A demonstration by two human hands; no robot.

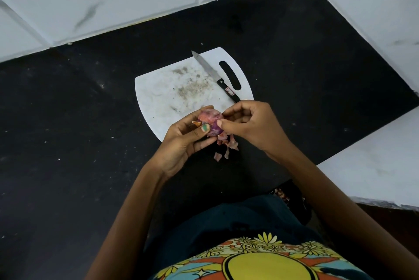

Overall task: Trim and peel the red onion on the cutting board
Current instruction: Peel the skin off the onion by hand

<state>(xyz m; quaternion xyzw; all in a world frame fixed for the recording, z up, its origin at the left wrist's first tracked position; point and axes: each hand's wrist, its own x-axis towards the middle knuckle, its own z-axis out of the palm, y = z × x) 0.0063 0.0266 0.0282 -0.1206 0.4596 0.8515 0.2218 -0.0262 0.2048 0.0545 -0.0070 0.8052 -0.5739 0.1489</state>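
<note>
The red onion [211, 123] is held above the near edge of the white cutting board [172, 98], not resting on it. It is cupped in the left hand [181, 141], whose fingers [205, 109] are curled round its far side while the thumb is pressed across its front. The right hand [251, 125] is brought against the onion's right side, its fingers [229, 113] bent in a pinch at the skin; whether a strip of skin is actually caught between them cannot be told, since the contact point is hidden.

The peeling is judged to be well under way but not finished. Loose pieces of papery skin [226, 147] are seen lying on the dark surface [68, 121] just below the hands, near the board's front edge, and a curl of dry skin is still attached at the onion's left side. Patches of orange-pink outer skin remain on the top, while smoother purple flesh is exposed lower down.

The knife [215, 75] is laid on the board beside the handle slot, well apart from both hands, so the trimming is taken to be done or paused; the cut ends of the onion cannot be made out. Removal of the remaining skin is what appears to be left
</note>
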